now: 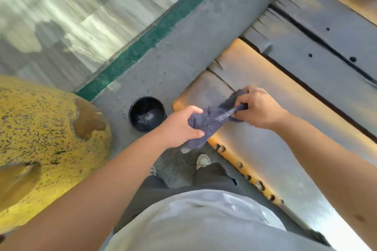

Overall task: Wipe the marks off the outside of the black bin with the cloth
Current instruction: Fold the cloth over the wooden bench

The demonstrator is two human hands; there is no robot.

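Observation:
A small round black bin [146, 113] stands upright on the grey concrete floor, seen from above, with something pale at its bottom. Its outside wall is mostly out of sight. A grey-purple cloth [212, 120] is stretched and twisted between both hands, above and to the right of the bin. My left hand [181, 128] grips the cloth's lower bunched end. My right hand [257, 107] grips the upper twisted end. Neither hand touches the bin.
A large yellow speckled rounded object [47, 134] fills the left side. A worn wooden bench [275, 108] with yellow edges and bolts runs along the right. A green stripe [155, 32] crosses the floor beyond the bin. My shoes [203, 160] stand below the cloth.

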